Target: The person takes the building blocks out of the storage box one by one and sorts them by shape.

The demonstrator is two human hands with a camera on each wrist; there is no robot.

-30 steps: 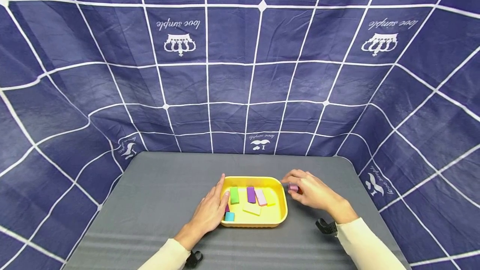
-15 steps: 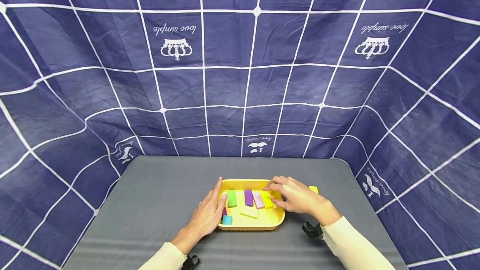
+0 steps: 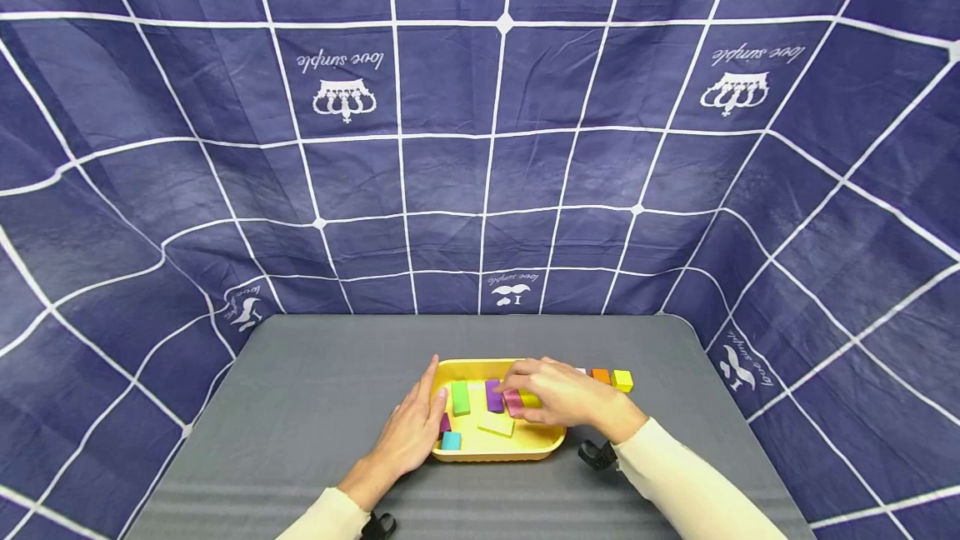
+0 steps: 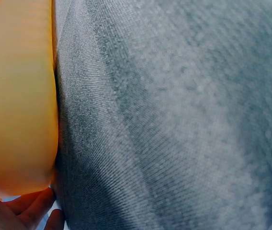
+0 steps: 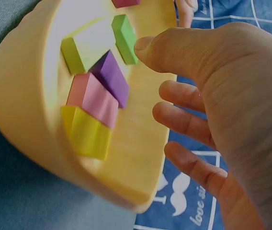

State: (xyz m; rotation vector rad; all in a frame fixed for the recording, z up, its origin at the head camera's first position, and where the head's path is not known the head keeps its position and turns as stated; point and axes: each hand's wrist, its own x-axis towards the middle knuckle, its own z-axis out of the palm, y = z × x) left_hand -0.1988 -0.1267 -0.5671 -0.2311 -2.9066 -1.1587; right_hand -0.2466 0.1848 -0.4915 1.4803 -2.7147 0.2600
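A yellow tray (image 3: 498,457) stands on the grey table, holding several coloured blocks. My left hand (image 3: 405,427) rests with straight fingers along its left side; in the left wrist view the fingers (image 4: 38,206) are at the corner of the tray wall (image 4: 18,105). Over the tray's right half reaches my right hand (image 3: 558,394), its thumb and fingers apart with nothing between them in the right wrist view. Under it lie a pink block (image 5: 95,100), a purple block (image 5: 111,79) and a yellow block (image 5: 85,132). A green block (image 3: 461,398) and a pale yellow block (image 3: 496,424) lie nearby.
On the table right of the tray sit an orange block (image 3: 600,375) and a yellow cube (image 3: 622,381), with a whitish one partly behind my right hand. A blue block (image 3: 451,441) is in the tray's near left corner. Blue checked cloth (image 3: 450,173) hangs behind the table.
My right hand has let go of a pinkish block on the table right of the tray and moved left over the tray. Blocks beside the tray are now uncovered. The left hand stays put.
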